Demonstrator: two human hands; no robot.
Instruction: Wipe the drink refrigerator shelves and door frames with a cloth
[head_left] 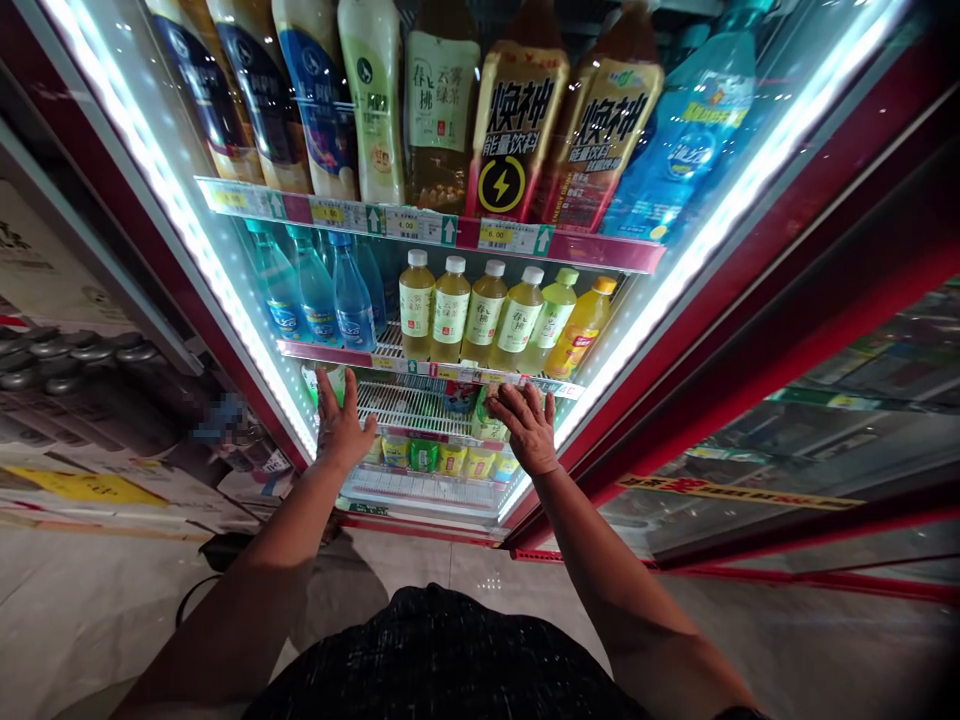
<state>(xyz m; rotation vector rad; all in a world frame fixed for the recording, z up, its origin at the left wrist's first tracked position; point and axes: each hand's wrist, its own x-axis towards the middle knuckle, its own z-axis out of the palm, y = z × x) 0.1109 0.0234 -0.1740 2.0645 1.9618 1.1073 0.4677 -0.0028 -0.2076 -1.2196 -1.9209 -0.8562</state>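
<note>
As clear blue plastic bottles (354, 300) line the left of the middle shelf (322, 351) in a lit, red-framed drinks refrigerator (724, 233), a person's left hand (343, 435) hangs open below, fingers spread. Yellowish plastic tea bottles with white caps and pale labels (451, 312) stand mid-shelf. The right hand (529, 425), open with fingers loosely bent, partly covers a green-labelled container (489, 427); contact cannot be told. Farther right stands a yellow plastic bottle with an orange cap (582, 328).

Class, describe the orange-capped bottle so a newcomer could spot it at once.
In the lit drinks fridge, find the shelf pictured just above the person's right hand. The orange-capped bottle stands at its right end. No other cap there is orange; the adjacent bottle's is yellow-green.
</note>
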